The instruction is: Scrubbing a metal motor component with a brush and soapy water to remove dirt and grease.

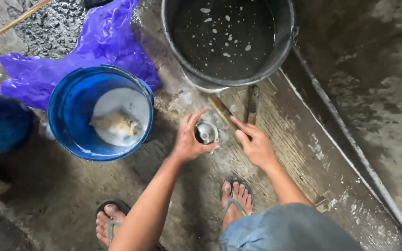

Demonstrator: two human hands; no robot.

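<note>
Right now we are holding a small metal cup (pixel 206 133) in our left hand (pixel 188 139). Our fingers are curling around its side, and we are looking down into its open top. The cup is sitting low, just above the wet gray floor (pixel 61 195).

Our right hand (pixel 255 145) is hovering just beside the cup. It is half open and holding nothing. Its fingers are pointing toward the cup, and we cannot tell if they are touching it.

Just past our right fingertips, two flat sticks are lying on the floor. One is a light wooden stick (pixel 223 111), and the other is a darker stick (pixel 253 105). They are lying close to each other.

Farther out from both hands, a big black bucket (pixel 284 42) is standing. It is holding dark water with little white bits floating on top.

Out to the side of our left hand, a blue bucket (pixel 70 111) is standing. A white plate (pixel 131 100) is lying inside it, with a tan lump (pixel 115 124) resting on the plate. Behind the blue bucket, a purple plastic bag (pixel 70 65) is lying crumpled.

Below our hands, our two feet are standing in flip-flops, the left foot (pixel 107 222) and the right foot (pixel 235 200).
</note>
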